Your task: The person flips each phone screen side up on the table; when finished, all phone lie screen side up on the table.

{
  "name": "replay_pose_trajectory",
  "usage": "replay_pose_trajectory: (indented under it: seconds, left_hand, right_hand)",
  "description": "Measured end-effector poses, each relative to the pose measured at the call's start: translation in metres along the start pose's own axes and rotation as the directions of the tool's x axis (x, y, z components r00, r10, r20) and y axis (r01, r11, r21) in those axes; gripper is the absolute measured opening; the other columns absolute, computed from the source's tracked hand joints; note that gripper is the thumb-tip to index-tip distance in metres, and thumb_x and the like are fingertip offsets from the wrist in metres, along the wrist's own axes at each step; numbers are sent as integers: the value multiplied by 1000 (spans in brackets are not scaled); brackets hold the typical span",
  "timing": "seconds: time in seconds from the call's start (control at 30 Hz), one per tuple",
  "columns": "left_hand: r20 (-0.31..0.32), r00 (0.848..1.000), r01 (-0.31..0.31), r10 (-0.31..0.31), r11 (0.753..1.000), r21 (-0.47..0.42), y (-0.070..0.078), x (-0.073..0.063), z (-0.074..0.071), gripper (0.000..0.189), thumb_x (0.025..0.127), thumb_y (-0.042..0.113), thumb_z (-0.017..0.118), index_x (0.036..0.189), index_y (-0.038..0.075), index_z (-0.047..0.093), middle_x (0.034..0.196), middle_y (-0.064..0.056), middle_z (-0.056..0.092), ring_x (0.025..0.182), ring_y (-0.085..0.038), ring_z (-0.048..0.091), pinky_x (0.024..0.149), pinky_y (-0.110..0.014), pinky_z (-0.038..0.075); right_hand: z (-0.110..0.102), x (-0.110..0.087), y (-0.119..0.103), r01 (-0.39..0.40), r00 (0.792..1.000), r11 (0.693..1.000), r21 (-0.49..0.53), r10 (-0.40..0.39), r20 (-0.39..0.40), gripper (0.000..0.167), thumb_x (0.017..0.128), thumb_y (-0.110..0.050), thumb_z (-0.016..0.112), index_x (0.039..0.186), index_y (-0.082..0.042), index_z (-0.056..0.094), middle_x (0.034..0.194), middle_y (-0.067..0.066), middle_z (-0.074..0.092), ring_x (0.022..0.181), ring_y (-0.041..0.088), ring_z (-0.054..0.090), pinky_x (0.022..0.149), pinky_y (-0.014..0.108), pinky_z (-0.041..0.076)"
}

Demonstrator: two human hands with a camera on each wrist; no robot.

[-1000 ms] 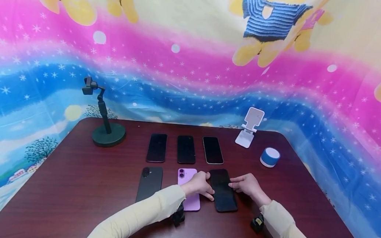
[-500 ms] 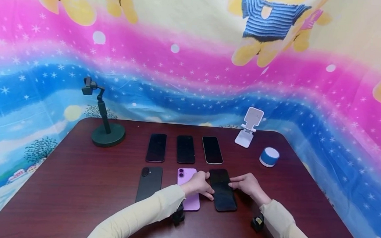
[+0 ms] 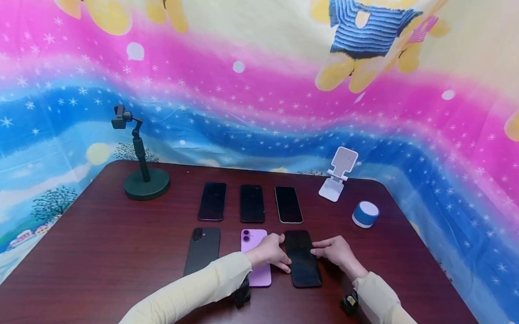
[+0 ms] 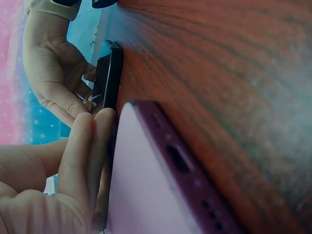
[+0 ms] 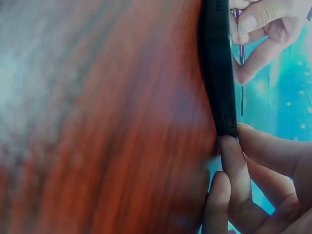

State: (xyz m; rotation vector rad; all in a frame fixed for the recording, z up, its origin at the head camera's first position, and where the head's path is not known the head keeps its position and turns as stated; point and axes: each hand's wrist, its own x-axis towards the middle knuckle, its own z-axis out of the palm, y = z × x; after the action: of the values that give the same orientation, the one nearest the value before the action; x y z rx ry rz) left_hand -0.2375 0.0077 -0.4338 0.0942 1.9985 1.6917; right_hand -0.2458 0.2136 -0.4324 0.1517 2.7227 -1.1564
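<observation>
In the head view a black phone [image 3: 303,258] lies screen up in the front row, between my two hands. My left hand [image 3: 271,249] holds its left edge, thumb and fingers spread along it. That hand's wrist passes over a purple phone [image 3: 260,275], which lies camera side up and is partly hidden. My right hand [image 3: 335,251] pinches the black phone's right edge; the right wrist view shows the thumb [image 5: 265,146] above and a finger below. Farther left lies a dark grey phone [image 3: 203,248], back up, its lower part covered by my left sleeve.
Behind is a row of three dark-screened phones, left [image 3: 212,201], middle [image 3: 252,203] and right [image 3: 288,204]. A green stand [image 3: 147,184] occupies the back left of the table [image 3: 113,252]. At back right are a white phone stand [image 3: 331,188] and a blue-and-white round object [image 3: 365,214].
Both hands stay at the black phone's edges, and the phones keep their places. The head view has shifted only slightly.
</observation>
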Motion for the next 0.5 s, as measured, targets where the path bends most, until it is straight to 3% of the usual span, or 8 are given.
replay_pose_trajectory:
  seconds: [0.2, 0.37, 0.5]
  left_hand:
    - [2, 1000, -5, 5, 1000, -21, -1, 0, 0, 83, 77, -17, 68, 147, -9, 23, 147, -29, 35, 76, -36, 71, 64, -33, 59]
    - [9, 1000, -8, 9, 1000, -21, -3, 0, 0, 84, 77, -17, 68, 147, -9, 23, 150, -27, 32, 76, -36, 71, 64, -34, 59]
    - [9, 1000, -7, 8, 1000, -26, -4, 0, 0, 83, 77, -17, 68, 147, -9, 23, 151, -27, 30, 76, -37, 71, 64, -34, 59]
  right_hand:
    - [-1, -2, -1, -3, 1000, 1000, -13, 3, 2, 27, 82, -13, 75, 106, -1, 73, 92, 15, 74, 85, 19, 62, 77, 35, 49]
    - [0, -3, -1, 9, 1000, 1000, -15, -9, 0, 27, 81, -12, 75, 106, 0, 73, 88, 14, 74, 74, 14, 61, 65, 26, 44]
    - [0, -2, -1, 25, 1000, 1000, -17, -25, 4, 28, 81, -13, 76, 105, 0, 73, 87, 13, 74, 75, 13, 62, 66, 26, 45]
